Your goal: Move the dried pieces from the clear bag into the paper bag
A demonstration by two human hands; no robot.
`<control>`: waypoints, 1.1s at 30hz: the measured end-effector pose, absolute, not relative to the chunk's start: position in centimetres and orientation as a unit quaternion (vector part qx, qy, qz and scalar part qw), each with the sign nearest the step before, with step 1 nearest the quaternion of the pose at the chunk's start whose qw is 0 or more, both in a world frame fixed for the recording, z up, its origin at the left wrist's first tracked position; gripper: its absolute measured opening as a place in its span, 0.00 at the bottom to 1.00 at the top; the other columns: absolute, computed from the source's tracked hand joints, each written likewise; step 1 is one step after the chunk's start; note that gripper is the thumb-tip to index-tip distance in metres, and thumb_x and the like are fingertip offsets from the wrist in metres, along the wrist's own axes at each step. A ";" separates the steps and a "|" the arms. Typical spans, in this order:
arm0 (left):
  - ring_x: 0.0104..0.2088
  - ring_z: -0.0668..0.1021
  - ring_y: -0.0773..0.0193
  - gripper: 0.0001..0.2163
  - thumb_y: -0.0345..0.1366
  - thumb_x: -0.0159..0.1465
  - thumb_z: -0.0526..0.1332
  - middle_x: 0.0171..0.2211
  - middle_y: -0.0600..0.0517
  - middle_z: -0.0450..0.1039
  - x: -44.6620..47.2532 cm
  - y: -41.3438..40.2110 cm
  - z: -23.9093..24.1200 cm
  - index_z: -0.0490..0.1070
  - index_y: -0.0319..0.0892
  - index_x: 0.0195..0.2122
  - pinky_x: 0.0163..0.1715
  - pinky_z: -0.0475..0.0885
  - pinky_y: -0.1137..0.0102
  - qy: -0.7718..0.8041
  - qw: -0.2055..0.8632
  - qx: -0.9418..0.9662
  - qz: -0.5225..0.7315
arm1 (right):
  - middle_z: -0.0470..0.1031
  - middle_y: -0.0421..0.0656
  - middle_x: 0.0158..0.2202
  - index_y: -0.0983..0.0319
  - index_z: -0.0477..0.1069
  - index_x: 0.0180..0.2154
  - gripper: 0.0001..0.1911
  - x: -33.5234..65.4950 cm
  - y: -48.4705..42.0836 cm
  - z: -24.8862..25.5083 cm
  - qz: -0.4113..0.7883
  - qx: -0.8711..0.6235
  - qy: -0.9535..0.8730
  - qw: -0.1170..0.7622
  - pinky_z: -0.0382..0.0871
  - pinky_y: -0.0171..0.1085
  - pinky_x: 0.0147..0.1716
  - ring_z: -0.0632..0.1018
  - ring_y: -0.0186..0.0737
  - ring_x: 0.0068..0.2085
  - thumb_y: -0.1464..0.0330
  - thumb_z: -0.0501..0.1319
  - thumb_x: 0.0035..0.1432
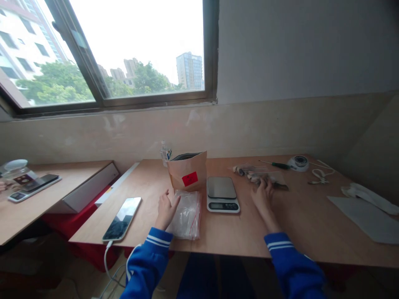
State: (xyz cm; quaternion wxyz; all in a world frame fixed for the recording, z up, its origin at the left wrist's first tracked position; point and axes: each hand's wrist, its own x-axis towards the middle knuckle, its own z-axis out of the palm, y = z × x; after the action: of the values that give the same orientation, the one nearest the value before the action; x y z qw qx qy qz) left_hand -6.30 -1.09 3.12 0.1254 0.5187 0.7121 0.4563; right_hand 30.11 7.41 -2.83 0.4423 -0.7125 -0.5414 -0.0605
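My left hand (166, 209) is at the left edge of a stack of clear zip bags (187, 216), thumb and fingers apart and holding nothing. My right hand (263, 199) reaches over several small filled plastic bags (249, 171), its fingers curled down onto the nearest one; dark and pale pieces show inside. Between my hands lies a white kitchen scale (222, 193) with a bare metal plate. Behind the zip bags stands an open brown paper pouch (188, 171) with a red label. Its contents are hidden.
A charging phone (122, 220) lies at the left. Far right are a green screwdriver (279, 165), a white dome camera (298, 163), a coiled cable (319, 176) and a white sheet (363, 216). A clear bottle (164, 153) stands behind the pouch. Another table (71, 178) holds a jar (19, 174).
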 end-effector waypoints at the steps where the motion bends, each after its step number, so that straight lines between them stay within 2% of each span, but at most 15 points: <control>1: 0.49 0.72 0.47 0.30 0.50 0.56 0.58 0.49 0.35 0.67 -5.9 -1.4 3.0 0.63 0.33 0.54 0.44 0.68 0.54 0.714 0.056 0.539 0.443 | 0.56 0.67 0.58 0.74 0.60 0.55 0.30 30.8 7.9 -3.3 -0.083 -0.732 -0.534 0.415 0.55 0.57 0.53 0.59 0.64 0.59 0.68 0.55 0.51; 3: 0.55 0.67 0.49 0.26 0.46 0.62 0.52 0.56 0.37 0.63 -4.8 -2.2 2.7 0.58 0.38 0.59 0.51 0.64 0.52 0.686 -0.016 0.605 0.403 | 0.53 0.68 0.59 0.74 0.55 0.58 0.32 31.6 8.4 -3.9 -0.106 -0.750 -0.533 0.377 0.56 0.57 0.52 0.58 0.66 0.59 0.68 0.55 0.52; 6: 0.60 0.63 0.55 0.19 0.40 0.66 0.48 0.59 0.46 0.62 -2.8 -2.8 1.1 0.63 0.48 0.57 0.58 0.57 0.55 0.629 -0.001 0.720 0.293 | 0.56 0.65 0.58 0.70 0.58 0.57 0.28 31.9 8.5 -4.1 -0.125 -0.760 -0.530 0.354 0.59 0.55 0.48 0.63 0.64 0.55 0.67 0.53 0.55; 8: 0.60 0.64 0.55 0.19 0.38 0.65 0.49 0.59 0.46 0.64 -2.0 -2.8 -0.7 0.64 0.47 0.57 0.59 0.56 0.55 0.613 0.022 0.758 0.221 | 0.58 0.64 0.56 0.68 0.62 0.53 0.24 31.8 8.3 -3.9 -0.131 -0.768 -0.517 0.353 0.61 0.53 0.45 0.66 0.61 0.51 0.68 0.53 0.55; 9: 0.61 0.62 0.54 0.20 0.38 0.66 0.48 0.60 0.46 0.61 -1.7 -2.6 -1.7 0.62 0.46 0.59 0.59 0.55 0.54 0.618 0.024 0.758 0.207 | 0.59 0.63 0.54 0.68 0.64 0.51 0.22 31.8 8.2 -3.7 -0.132 -0.771 -0.512 0.355 0.62 0.52 0.44 0.67 0.60 0.49 0.68 0.53 0.55; 13: 0.62 0.61 0.54 0.21 0.39 0.66 0.47 0.63 0.48 0.57 -1.7 -2.0 -3.5 0.59 0.48 0.60 0.60 0.55 0.52 0.624 0.044 0.753 0.206 | 0.64 0.60 0.50 0.67 0.67 0.46 0.19 31.9 7.9 -3.1 -0.126 -0.767 -0.504 0.376 0.62 0.49 0.42 0.69 0.57 0.45 0.68 0.57 0.51; 16: 0.61 0.62 0.54 0.20 0.40 0.65 0.50 0.61 0.47 0.60 -2.1 -2.0 -2.6 0.63 0.47 0.58 0.60 0.54 0.51 0.622 0.103 0.735 0.250 | 0.66 0.59 0.46 0.68 0.67 0.45 0.20 32.1 7.7 -2.6 -0.133 -0.754 -0.482 0.426 0.62 0.49 0.42 0.69 0.57 0.45 0.66 0.57 0.51; 19: 0.58 0.68 0.54 0.16 0.37 0.64 0.51 0.57 0.44 0.66 -2.2 -2.8 -1.1 0.69 0.44 0.51 0.57 0.60 0.54 0.586 0.182 0.696 0.373 | 0.67 0.59 0.44 0.70 0.65 0.47 0.21 32.0 6.8 -1.7 -0.147 -0.719 -0.457 0.502 0.62 0.49 0.44 0.69 0.57 0.46 0.65 0.56 0.53; 22: 0.52 0.72 0.55 0.14 0.36 0.64 0.49 0.53 0.45 0.69 -1.3 -4.6 0.3 0.71 0.44 0.46 0.49 0.70 0.60 0.516 0.239 0.620 0.541 | 0.66 0.58 0.45 0.70 0.62 0.49 0.22 30.2 4.7 0.4 -0.162 -0.665 -0.454 0.570 0.62 0.49 0.47 0.68 0.55 0.48 0.65 0.55 0.54; 25: 0.41 0.77 0.59 0.12 0.37 0.64 0.51 0.46 0.45 0.73 0.4 -6.7 2.1 0.69 0.43 0.45 0.39 0.73 0.65 0.495 0.289 0.520 0.633 | 0.65 0.57 0.47 0.67 0.61 0.50 0.21 26.1 1.1 3.3 -0.150 -0.579 -0.503 0.624 0.63 0.48 0.49 0.68 0.52 0.50 0.66 0.56 0.55; 29: 0.37 0.77 0.63 0.13 0.41 0.62 0.56 0.45 0.47 0.72 2.0 -8.0 5.7 0.69 0.42 0.45 0.38 0.72 0.67 0.463 0.356 0.448 0.677 | 0.66 0.50 0.47 0.59 0.62 0.49 0.19 19.5 -4.3 6.5 -0.014 -0.473 -0.569 0.672 0.65 0.48 0.48 0.69 0.49 0.49 0.67 0.57 0.55; 33: 0.33 0.76 0.64 0.14 0.45 0.62 0.57 0.35 0.49 0.73 1.8 -8.1 8.1 0.70 0.39 0.40 0.35 0.71 0.70 0.401 0.460 0.403 0.682 | 0.65 0.45 0.44 0.56 0.66 0.45 0.15 16.0 -7.6 7.7 0.127 -0.412 -0.626 0.650 0.67 0.46 0.48 0.69 0.45 0.48 0.72 0.56 0.55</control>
State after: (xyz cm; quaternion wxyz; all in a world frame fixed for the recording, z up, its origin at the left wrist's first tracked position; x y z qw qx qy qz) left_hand 1.77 -8.09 8.15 0.4601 0.4032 0.4015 0.6816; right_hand 16.04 -7.65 7.74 0.6497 -0.4122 -0.6259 0.1273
